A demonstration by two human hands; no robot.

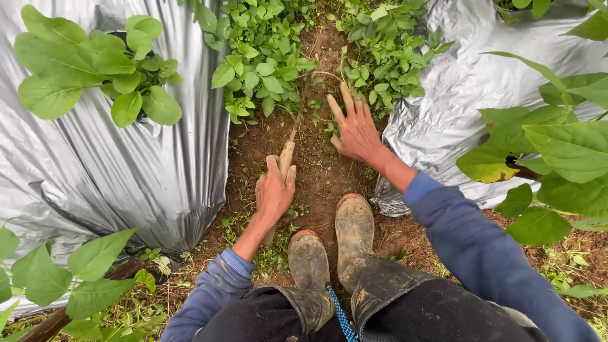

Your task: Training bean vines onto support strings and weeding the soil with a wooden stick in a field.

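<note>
Soil (316, 171) of a narrow reddish furrow ran up the middle of the frame between two beds covered in silver plastic sheeting (126, 171). At centre we saw the left hand (273, 190) wrapped around a pale wooden handle (287, 155), fingers curled shut on it, the thumb side toward the boots. The handle rose toward the upper centre, where its thin working end (320, 75) lay among the weeds (266, 57); the blade itself we could not make out. Right of centre the right hand (356, 130) was spread wide, fingers apart and flat, palm down just above or on the soil at the edge of the weed patch, holding nothing. Both forearms wore blue sleeves (468, 240). Two mud-caked rubber boots (353, 228) stood side by side in the lower centre, toes pointing up the furrow, just below the hands. Broad-leaved crop plants (95, 69) grew through the sheeting in the upper left, lower left and along the right edge of the frame
</note>
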